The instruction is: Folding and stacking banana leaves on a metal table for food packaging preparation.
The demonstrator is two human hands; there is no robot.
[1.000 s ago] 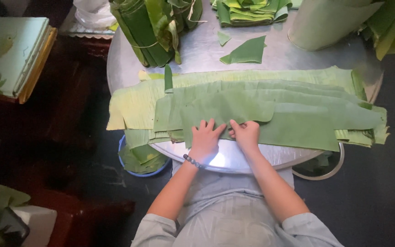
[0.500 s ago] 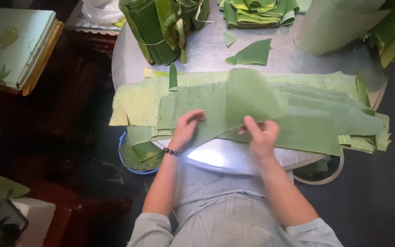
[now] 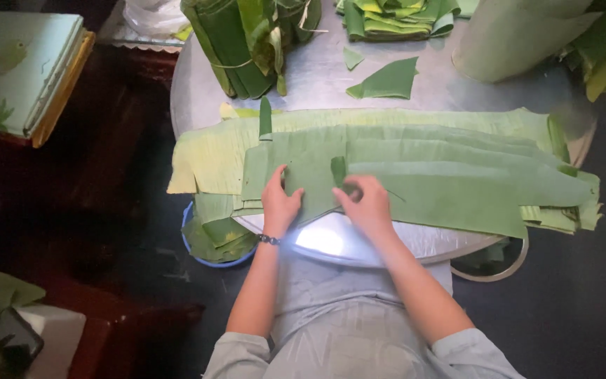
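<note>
- Nearest the lower edge of the frame we see our two bare forearms coming out of pale grey sleeves, a dark beaded bracelet [image 3: 268,239] on the left wrist.
- Our left hand [image 3: 280,201] lies flat, fingers spread narrow and pressing the near left corner of the top long green banana-leaf strip [image 3: 450,193]; it grips nothing.
- Our right hand [image 3: 367,203] sits just beside it to the right, fingers curled and pinching a small raised fold of that same strip [image 3: 339,170].
- The strip tops a stack of like leaves at mid-frame; its long axis runs left to right across the round shiny metal table [image 3: 331,242], and most of its length stretches rightward, away from both hands, so the right hand is the nearer to the bulk of it.
- Below the table's left rim a blue round basin holding leaf scraps [image 3: 215,235] stands on the dark floor.
- Farther up, a small cut green leaf piece [image 3: 387,81] lies on bare table.
- At the top edge we see a tied bundle of rolled dark green leaves [image 3: 236,42] and a pile of folded light green leaves [image 3: 394,15].
</note>
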